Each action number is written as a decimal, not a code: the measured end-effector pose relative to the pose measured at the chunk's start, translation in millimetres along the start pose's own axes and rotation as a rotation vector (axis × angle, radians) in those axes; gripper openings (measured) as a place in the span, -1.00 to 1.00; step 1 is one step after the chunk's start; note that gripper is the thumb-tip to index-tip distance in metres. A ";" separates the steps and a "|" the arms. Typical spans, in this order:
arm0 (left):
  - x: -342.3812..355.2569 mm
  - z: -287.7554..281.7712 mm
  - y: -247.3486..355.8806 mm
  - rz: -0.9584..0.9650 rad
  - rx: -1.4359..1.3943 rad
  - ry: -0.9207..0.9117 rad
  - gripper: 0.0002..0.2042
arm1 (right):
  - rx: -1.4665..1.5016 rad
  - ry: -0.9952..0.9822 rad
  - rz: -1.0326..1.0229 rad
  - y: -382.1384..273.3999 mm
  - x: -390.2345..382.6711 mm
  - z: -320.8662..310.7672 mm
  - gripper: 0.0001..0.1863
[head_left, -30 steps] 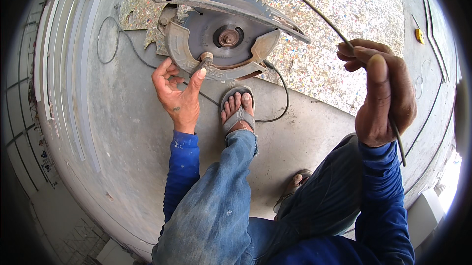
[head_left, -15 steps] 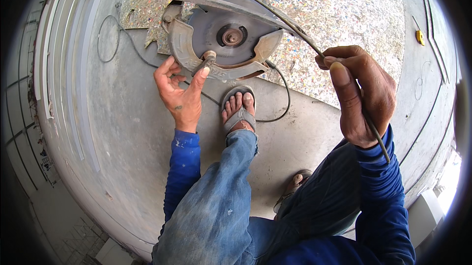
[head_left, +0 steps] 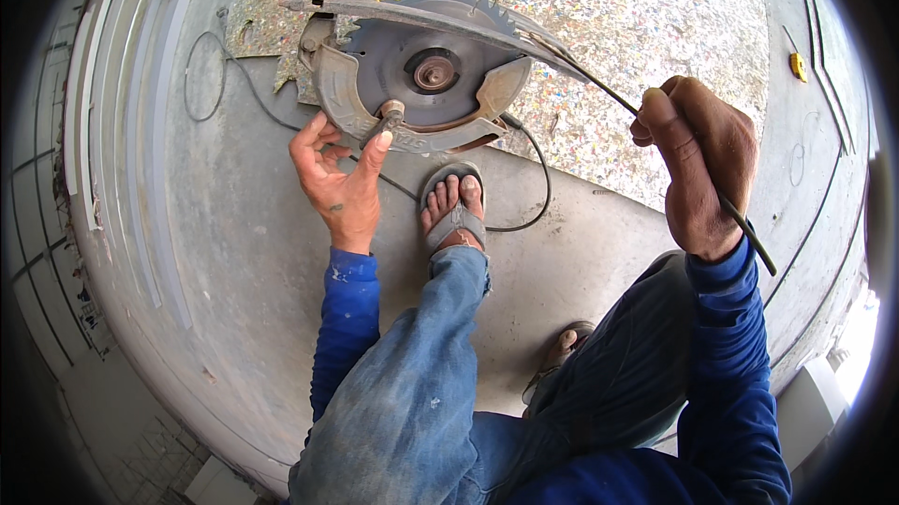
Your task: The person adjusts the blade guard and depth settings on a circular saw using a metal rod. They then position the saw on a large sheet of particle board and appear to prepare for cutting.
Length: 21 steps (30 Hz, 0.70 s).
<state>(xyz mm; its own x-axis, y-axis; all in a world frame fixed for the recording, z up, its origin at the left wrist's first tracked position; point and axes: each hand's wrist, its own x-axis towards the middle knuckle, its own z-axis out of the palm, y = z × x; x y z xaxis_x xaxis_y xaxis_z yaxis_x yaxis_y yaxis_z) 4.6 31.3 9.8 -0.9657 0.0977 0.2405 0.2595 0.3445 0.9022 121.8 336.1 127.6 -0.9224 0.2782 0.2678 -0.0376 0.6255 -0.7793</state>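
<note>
A circular saw (head_left: 440, 37) lies with its toothed blade facing up at the top middle, its guard and base plate around it. My left hand (head_left: 342, 191) grips the short lever (head_left: 391, 119) on the lower guard, thumb on its end and fingers curled beside the saw. My right hand (head_left: 702, 158) is closed round a long thin dark rod (head_left: 609, 91), which slants up-left to the right end of the saw's base plate; whether its tip touches there I cannot tell.
A speckled board (head_left: 646, 27) lies beneath and beyond the saw on the concrete floor (head_left: 234, 252). A cord (head_left: 545, 191) loops below the saw. Long strips (head_left: 169, 46) lie at the left, a yellow tape measure (head_left: 797, 66) at the right. My sandalled foot (head_left: 457, 200) is just below the saw.
My right hand came down and left, then shifted slightly right with its fingers more curled. The rod's far end dropped to the saw's plate. The saw and my left hand moved only slightly.
</note>
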 end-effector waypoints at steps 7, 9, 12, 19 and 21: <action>0.3 3.0 0.5 -0.009 -0.015 -0.008 -0.30 | 0.162 0.330 -0.053 -2.9 -1.1 1.7 -0.77; 1.7 2.7 0.5 0.006 -0.010 -0.009 -0.30 | 0.124 0.275 -0.184 -4.4 -0.9 4.6 -0.81; 1.8 3.3 -0.8 0.019 -0.008 -0.012 -0.29 | 0.083 0.143 -0.314 -9.2 1.1 10.6 -0.87; 1.8 3.6 -2.7 0.029 -0.005 -0.016 -0.28 | 0.029 0.067 -0.332 -3.7 2.5 16.6 -0.90; 0.9 2.5 -3.0 0.027 0.002 -0.014 -0.28 | 0.009 0.065 -0.310 -7.5 2.6 15.4 -0.89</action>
<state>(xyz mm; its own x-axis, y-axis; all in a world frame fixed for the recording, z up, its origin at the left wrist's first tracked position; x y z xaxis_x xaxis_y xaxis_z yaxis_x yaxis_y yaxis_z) 2.9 32.7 6.4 -0.9583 0.1200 0.2594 0.2853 0.3434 0.8948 113.7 321.0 125.4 -0.8399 0.1212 0.5290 -0.3169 0.6817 -0.6595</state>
